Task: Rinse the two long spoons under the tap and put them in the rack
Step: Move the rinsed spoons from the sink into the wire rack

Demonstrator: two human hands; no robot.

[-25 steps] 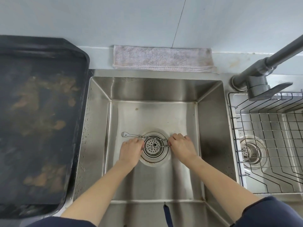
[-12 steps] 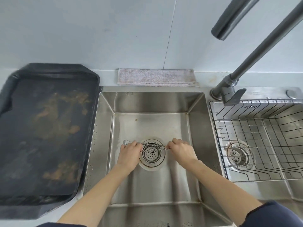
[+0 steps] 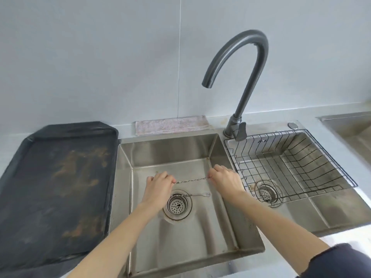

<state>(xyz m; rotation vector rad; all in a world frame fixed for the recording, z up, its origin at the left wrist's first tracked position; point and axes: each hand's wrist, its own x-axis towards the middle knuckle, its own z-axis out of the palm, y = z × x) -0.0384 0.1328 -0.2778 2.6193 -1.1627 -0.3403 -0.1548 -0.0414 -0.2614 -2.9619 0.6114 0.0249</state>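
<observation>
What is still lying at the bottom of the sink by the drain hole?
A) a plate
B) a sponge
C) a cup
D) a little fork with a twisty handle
D: a thin utensil with a twisted handle lies on the sink floor next to the drain, its pronged end pointing right.

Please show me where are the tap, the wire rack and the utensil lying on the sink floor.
tap (image 3: 254, 63), head view, on the rising neck.
wire rack (image 3: 329, 155), head view, on the far right rim wire.
utensil (image 3: 197, 195), head view, on its thin stem right of the drain.
</observation>
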